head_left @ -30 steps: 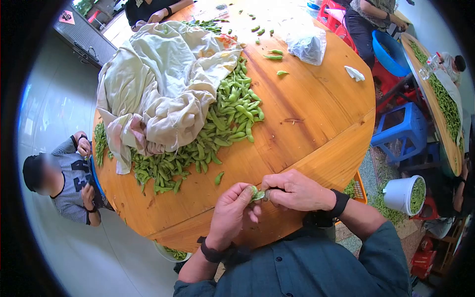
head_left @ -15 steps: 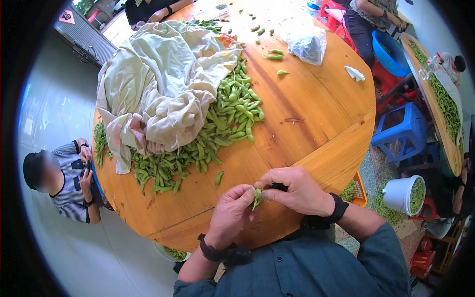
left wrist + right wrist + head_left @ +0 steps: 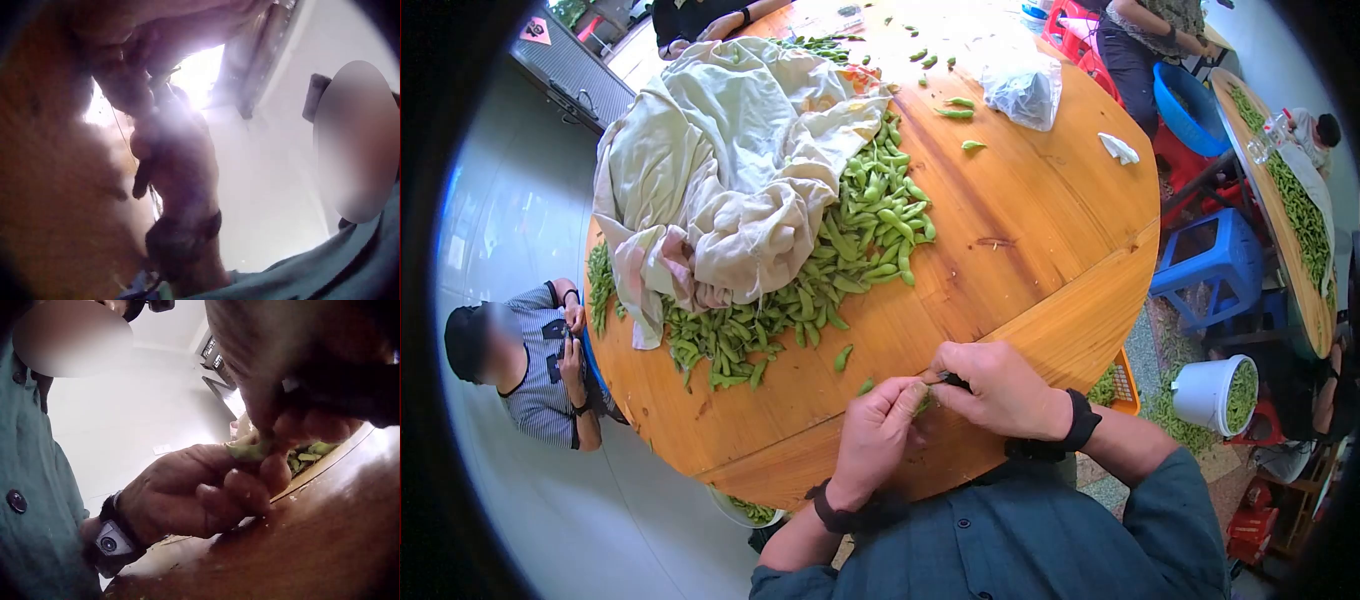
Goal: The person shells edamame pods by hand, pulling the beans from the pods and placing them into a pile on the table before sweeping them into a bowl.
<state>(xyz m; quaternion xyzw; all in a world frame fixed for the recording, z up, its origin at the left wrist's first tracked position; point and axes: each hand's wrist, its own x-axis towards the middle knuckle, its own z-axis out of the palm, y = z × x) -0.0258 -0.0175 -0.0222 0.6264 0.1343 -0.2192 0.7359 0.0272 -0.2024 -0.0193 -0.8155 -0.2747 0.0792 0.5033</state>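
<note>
My left hand (image 3: 875,435) pinches a green soybean pod (image 3: 247,450) between thumb and forefinger, low over the near edge of the table. Close against it, my right hand (image 3: 1005,390) grips a small black-handled tool (image 3: 956,381), its tip end at the pod; I cannot tell what kind of tool it is. A loose pod (image 3: 865,386) lies just beyond my left knuckles, and another pod (image 3: 843,358) a little farther off. The big heap of pods (image 3: 840,265) spreads out ahead, partly under a crumpled pale cloth (image 3: 740,170). Both hands are dark and blurred in the left wrist view.
The round wooden table (image 3: 1020,260) also bears a plastic bag (image 3: 1020,95), a white tissue (image 3: 1118,149) and scattered pods. People sit to the left and at the far side. At right stand a blue stool (image 3: 1215,260), a white bucket (image 3: 1200,395) and an orange crate (image 3: 1132,385).
The pod has turned from lying crosswise to pointing down between my fingers. My left hand has shifted slightly right, and a loose pod now shows beyond it. The right fingers have curled in closer.
</note>
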